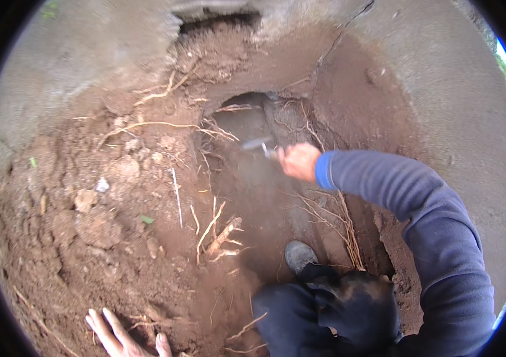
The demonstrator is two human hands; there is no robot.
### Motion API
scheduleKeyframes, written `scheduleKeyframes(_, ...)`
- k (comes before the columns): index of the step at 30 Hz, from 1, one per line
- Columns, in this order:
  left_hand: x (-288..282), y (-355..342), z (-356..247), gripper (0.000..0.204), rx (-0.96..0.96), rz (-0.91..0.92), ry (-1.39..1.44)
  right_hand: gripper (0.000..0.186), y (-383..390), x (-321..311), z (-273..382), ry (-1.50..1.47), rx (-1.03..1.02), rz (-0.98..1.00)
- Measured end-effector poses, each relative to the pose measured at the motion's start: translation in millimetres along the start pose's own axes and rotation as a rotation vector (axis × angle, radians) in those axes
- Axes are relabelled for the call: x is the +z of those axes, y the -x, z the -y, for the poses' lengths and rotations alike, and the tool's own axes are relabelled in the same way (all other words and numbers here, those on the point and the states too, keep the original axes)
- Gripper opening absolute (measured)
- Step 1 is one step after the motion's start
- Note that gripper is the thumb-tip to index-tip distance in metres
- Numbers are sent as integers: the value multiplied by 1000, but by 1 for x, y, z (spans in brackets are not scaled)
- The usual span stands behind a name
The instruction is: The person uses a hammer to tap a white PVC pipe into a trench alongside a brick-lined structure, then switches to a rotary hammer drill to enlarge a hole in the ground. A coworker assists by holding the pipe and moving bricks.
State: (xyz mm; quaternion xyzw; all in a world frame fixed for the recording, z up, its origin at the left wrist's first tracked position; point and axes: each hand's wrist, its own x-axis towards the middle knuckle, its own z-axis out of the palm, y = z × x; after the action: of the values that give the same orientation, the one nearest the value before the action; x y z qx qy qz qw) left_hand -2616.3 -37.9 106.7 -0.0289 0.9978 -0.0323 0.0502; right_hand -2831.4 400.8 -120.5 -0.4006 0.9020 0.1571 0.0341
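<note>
My right hand (299, 161) is gripping a trowel (255, 143), my left hand (123, 342) is resting splayed on loose soil (68, 279); the hole (259, 196) is looking well opened, roots (350, 235) are remaining.

From where I stand, the right hand (298, 162) grips a trowel (255, 143) over the pit (253, 178); the left hand (124, 347) lies spread on soil (80, 262). Roots (224, 236) jut near a shoe (299, 256).

Head cam: wide FOV, down into pit (256, 178).
</note>
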Motion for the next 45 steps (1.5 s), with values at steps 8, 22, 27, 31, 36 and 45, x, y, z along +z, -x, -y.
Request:
scheduleKeyframes(8, 8, 14, 8, 90, 35, -68, -29, 23, 37, -77, 15, 78, -39, 273)
scheduleKeyframes(22, 11, -5, -4, 87, -59, -35, 6, 37, -122, 49, -25, -47, 644, 170)
scheduleKeyframes(27, 10, -5, -6, 87, -28, -36, -5, 39, -85, 32, -22, 9, 505, 253)
scheduleKeyframes(31, 2, -3, -4, 87, -6, -11, 23, 33, -59, -16, -31, 21, 325, 411)
scheduleKeyframes(36, 3, -3, -4, 89, -38, -7, 14, 19, -96, -17, -44, -7, 485, 259)
scheduleKeyframes(45, 6, -6, -5, 89, -43, -7, 32, 30, -81, 2, -30, 21, 344, 318)
